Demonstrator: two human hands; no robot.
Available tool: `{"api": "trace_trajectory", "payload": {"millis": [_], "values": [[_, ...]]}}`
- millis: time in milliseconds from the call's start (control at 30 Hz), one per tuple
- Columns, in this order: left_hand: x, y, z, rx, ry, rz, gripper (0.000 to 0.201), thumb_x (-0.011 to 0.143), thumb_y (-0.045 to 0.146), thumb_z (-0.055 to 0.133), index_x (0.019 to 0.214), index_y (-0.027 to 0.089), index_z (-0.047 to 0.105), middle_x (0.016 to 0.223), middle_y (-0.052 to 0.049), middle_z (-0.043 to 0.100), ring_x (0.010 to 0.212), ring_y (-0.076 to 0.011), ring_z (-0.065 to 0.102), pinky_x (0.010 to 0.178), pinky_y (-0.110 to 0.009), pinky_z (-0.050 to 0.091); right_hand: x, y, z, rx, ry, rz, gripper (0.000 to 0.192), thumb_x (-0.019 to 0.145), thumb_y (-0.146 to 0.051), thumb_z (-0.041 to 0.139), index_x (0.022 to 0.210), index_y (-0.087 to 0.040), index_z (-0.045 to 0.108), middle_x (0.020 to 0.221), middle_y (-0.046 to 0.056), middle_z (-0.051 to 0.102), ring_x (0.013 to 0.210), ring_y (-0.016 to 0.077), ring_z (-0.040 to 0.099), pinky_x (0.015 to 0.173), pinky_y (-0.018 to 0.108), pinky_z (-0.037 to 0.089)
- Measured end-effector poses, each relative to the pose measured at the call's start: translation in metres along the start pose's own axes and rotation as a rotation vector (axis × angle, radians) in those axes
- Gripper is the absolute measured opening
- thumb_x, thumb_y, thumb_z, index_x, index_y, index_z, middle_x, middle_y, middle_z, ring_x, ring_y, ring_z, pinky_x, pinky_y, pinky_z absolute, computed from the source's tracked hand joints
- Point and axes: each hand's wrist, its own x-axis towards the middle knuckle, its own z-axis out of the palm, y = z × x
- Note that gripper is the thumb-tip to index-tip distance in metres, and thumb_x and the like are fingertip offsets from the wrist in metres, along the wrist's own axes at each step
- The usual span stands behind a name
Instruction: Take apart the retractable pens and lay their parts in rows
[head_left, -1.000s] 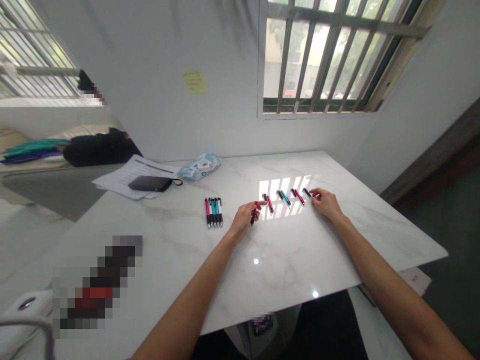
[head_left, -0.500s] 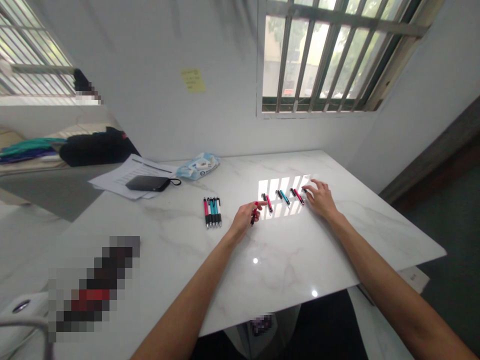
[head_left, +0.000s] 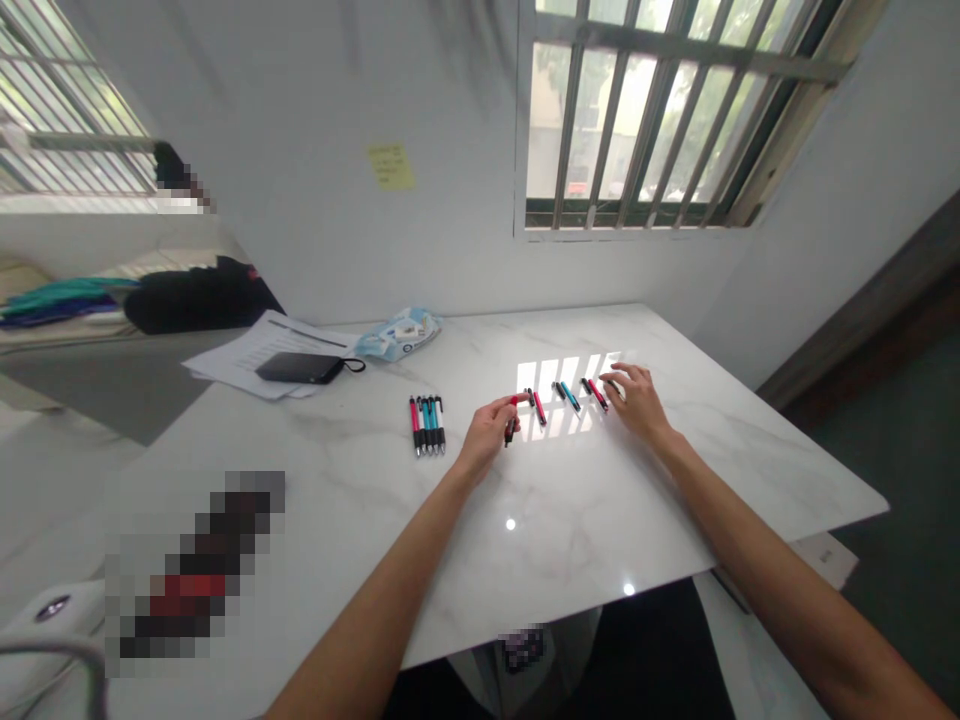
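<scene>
My left hand (head_left: pixel 487 432) pinches a dark pen (head_left: pixel 510 430) near the middle of the white marble table (head_left: pixel 570 520). Just right of it lie a pink pen (head_left: pixel 538 407), a teal pen (head_left: pixel 570 396) and a red pen (head_left: pixel 598 393), spread apart in a row in the sunlit patch. My right hand (head_left: pixel 634 403) rests at the right end of that row, its fingers spread and touching the table beside the red pen. A black pen under its fingertips is mostly hidden. A tight bundle of several pens (head_left: pixel 427 423) lies to the left of my left hand.
A black pouch (head_left: pixel 300 368) sits on papers (head_left: pixel 247 362) at the table's back left, next to a blue plastic packet (head_left: pixel 397 335). A barred window (head_left: pixel 637 110) is behind the table. A yellow note (head_left: pixel 390 165) sticks on the wall. Dark bags (head_left: pixel 195 295) lie on a side ledge.
My right hand has slid left along the row, from the black pen toward the red pen. My left hand has kept the dark pen and barely moved.
</scene>
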Motion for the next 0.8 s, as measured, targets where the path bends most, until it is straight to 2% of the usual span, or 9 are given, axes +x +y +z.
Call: {"api": "trace_trajectory", "payload": {"millis": [67, 167, 267, 367, 433, 533, 700, 800], "values": [[0.000, 0.002, -0.001, 0.042, 0.032, 0.056, 0.043, 0.083, 0.038, 0.068, 0.118, 0.015, 0.078, 0.080, -0.001, 0.063, 0.077, -0.0132, 0.057, 0.075, -0.026, 0.045, -0.003, -0.025, -0.004, 0.186, -0.015, 0.013, 0.029, 0.101, -0.038, 0.054, 0.109, -0.022, 0.077, 0.125, 0.013, 0.071, 0.121, 0.0301, 0.062, 0.110, 0.051, 0.048], [0.001, 0.003, -0.001, 0.047, 0.063, 0.133, 0.044, 0.081, 0.038, 0.074, 0.121, 0.019, 0.076, 0.088, -0.002, 0.068, 0.081, -0.0135, 0.060, 0.078, -0.026, 0.048, -0.018, -0.075, -0.005, 0.516, -0.139, 0.096, 0.030, 0.098, -0.049, 0.062, 0.107, -0.023, 0.073, 0.115, 0.009, 0.074, 0.102, 0.0252, 0.070, 0.086, 0.041, 0.059], [0.000, 0.002, 0.000, -0.015, 0.050, 0.156, 0.044, 0.079, 0.042, 0.080, 0.117, 0.019, 0.075, 0.089, -0.002, 0.071, 0.080, -0.0141, 0.064, 0.080, -0.028, 0.053, -0.035, -0.121, 0.000, 0.766, -0.262, 0.163, 0.034, 0.090, -0.054, 0.074, 0.104, -0.024, 0.069, 0.108, 0.006, 0.074, 0.094, 0.0229, 0.073, 0.079, 0.036, 0.061], [-0.001, 0.002, 0.001, -0.080, 0.051, 0.145, 0.047, 0.076, 0.047, 0.086, 0.111, 0.017, 0.076, 0.089, -0.004, 0.075, 0.080, -0.0154, 0.068, 0.086, -0.033, 0.057, -0.043, -0.148, 0.006, 0.859, -0.287, 0.189, 0.033, 0.084, -0.050, 0.080, 0.098, -0.024, 0.066, 0.102, 0.004, 0.074, 0.083, 0.0198, 0.072, 0.076, 0.035, 0.060], [-0.001, 0.002, 0.000, -0.118, 0.080, 0.130, 0.050, 0.074, 0.050, 0.088, 0.108, 0.015, 0.078, 0.088, -0.005, 0.076, 0.080, -0.0164, 0.070, 0.089, -0.036, 0.059, -0.041, -0.151, 0.008, 0.861, -0.251, 0.205, 0.031, 0.083, -0.048, 0.080, 0.095, -0.023, 0.067, 0.094, 0.002, 0.073, 0.078, 0.0190, 0.071, 0.075, 0.035, 0.059], [0.001, 0.001, -0.003, -0.126, 0.104, 0.110, 0.051, 0.069, 0.052, 0.092, 0.101, 0.014, 0.080, 0.089, -0.008, 0.079, 0.082, -0.0185, 0.072, 0.091, -0.039, 0.060, -0.033, -0.142, 0.004, 0.898, -0.175, 0.256, 0.033, 0.081, -0.051, 0.081, 0.095, -0.022, 0.070, 0.091, 0.004, 0.075, 0.081, 0.0203, 0.070, 0.076, 0.035, 0.057], [-0.004, -0.007, 0.004, -0.070, -0.016, 0.033, 0.046, 0.064, 0.046, 0.096, 0.092, 0.013, 0.081, 0.087, -0.010, 0.080, 0.080, -0.0201, 0.074, 0.088, -0.039, 0.062, -0.021, -0.119, -0.009, 0.991, -0.190, 0.382, 0.043, 0.079, -0.056, 0.082, 0.103, -0.021, 0.076, 0.083, 0.002, 0.071, 0.078, 0.0180, 0.063, 0.071, 0.031, 0.051], [-0.009, -0.013, 0.016, -0.064, -0.093, 0.000, 0.044, 0.063, 0.043, 0.096, 0.092, 0.014, 0.082, 0.088, -0.010, 0.081, 0.081, -0.0206, 0.075, 0.087, -0.039, 0.062, -0.019, -0.115, -0.013, 1.036, -0.225, 0.432, 0.041, 0.079, -0.054, 0.081, 0.105, -0.022, 0.077, 0.093, 0.003, 0.073, 0.083, 0.0166, 0.063, 0.076, 0.030, 0.051]]}}
